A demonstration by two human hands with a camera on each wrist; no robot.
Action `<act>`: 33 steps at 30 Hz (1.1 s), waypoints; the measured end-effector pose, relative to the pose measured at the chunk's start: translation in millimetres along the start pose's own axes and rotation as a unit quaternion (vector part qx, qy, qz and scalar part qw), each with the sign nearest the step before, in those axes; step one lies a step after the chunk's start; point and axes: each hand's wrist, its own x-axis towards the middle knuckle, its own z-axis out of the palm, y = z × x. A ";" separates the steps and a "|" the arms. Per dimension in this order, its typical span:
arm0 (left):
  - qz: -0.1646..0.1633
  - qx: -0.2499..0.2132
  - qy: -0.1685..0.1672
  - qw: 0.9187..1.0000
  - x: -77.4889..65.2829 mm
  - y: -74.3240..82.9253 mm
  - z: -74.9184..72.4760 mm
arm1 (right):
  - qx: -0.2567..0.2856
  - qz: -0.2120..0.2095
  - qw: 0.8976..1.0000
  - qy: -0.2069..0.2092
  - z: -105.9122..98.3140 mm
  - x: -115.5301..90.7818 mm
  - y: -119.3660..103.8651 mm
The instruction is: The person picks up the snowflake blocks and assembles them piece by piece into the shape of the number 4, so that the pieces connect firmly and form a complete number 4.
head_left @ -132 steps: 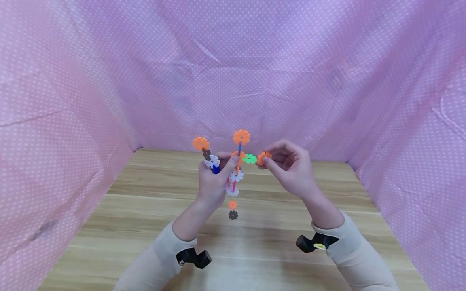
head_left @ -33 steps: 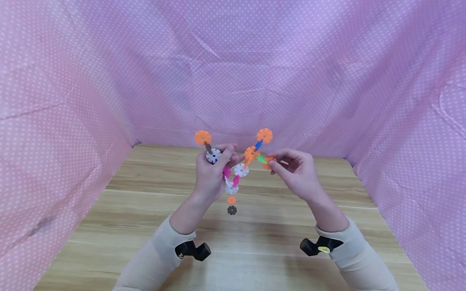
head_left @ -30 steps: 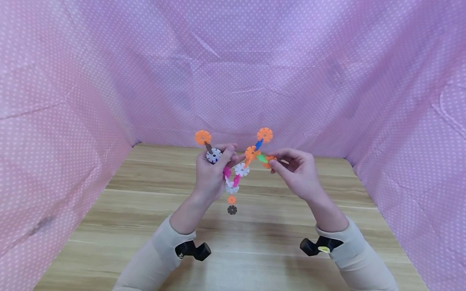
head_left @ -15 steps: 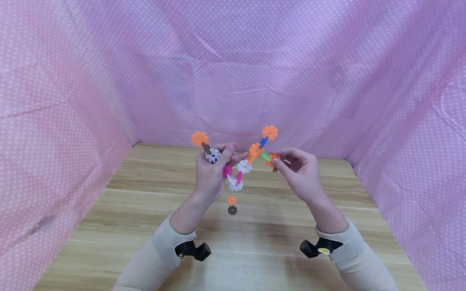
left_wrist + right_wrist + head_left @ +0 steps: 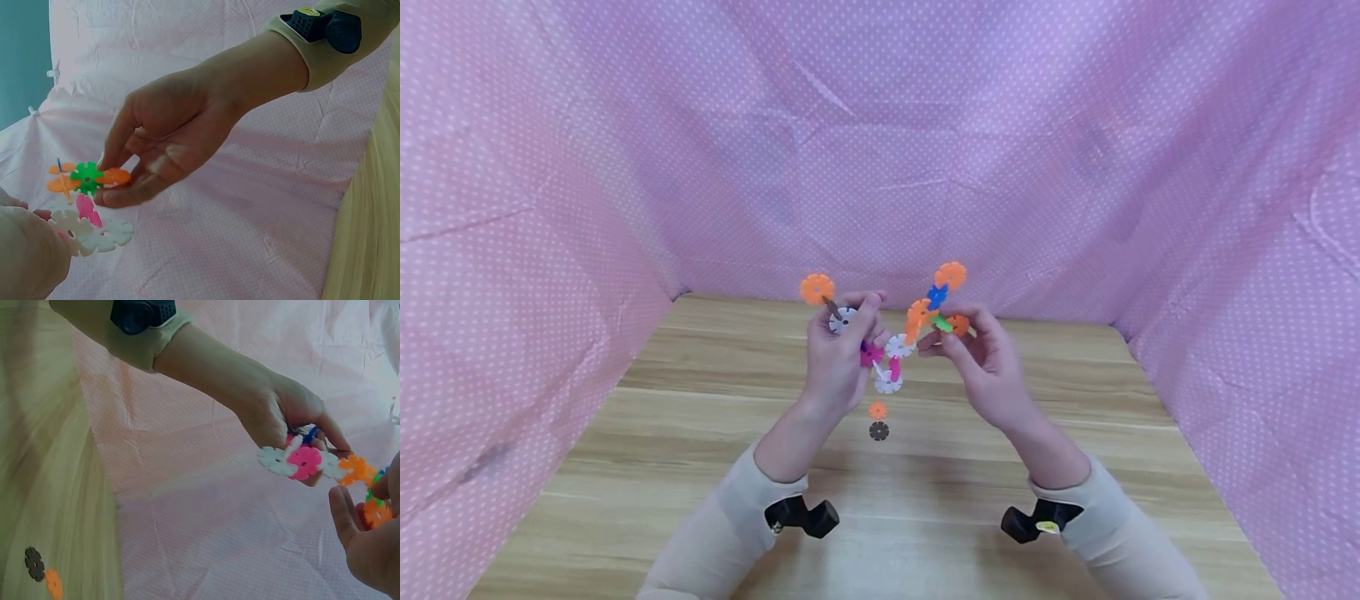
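A branching chain of notched plastic snowflake discs is held up between both hands. My left hand grips its left arm, where a white disc, a brown disc and an orange disc stick out above the thumb. Pink and white discs form the chain's lower bend. My right hand pinches the right arm at the green disc, between thumb and fingers. An orange disc is joined to the green one, on the palm side. Farther up, a blue disc carries another orange disc.
Two loose discs, one orange and one dark brown, lie on the wooden table below the hands. Pink dotted cloth walls the table at the back and sides.
Over the last seconds the left thumb has left the chain's middle orange disc, and the right arm has swung rightward. Lately my right hand has moved left, its pinch shifting from the end orange disc to the green.
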 end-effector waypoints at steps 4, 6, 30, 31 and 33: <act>-0.003 -0.003 -0.002 1.000 -0.2 0.3 1.8 | -0.006 0.025 1.000 0.013 9.2 -0.6 3.7; -0.005 -0.003 -0.005 1.000 -0.2 0.1 2.9 | -0.008 0.030 0.999 0.030 12.6 0.0 4.9; 0.000 -0.014 -0.034 0.999 0.5 -0.4 1.9 | 0.001 -0.005 0.998 0.064 16.8 7.1 5.0; 0.000 -0.016 -0.036 0.999 0.4 -0.3 1.8 | 0.001 -0.004 0.998 0.063 16.9 7.2 4.8; -0.001 -0.015 -0.037 0.999 0.3 -0.5 1.3 | 0.001 -0.003 0.998 0.061 16.8 7.4 4.3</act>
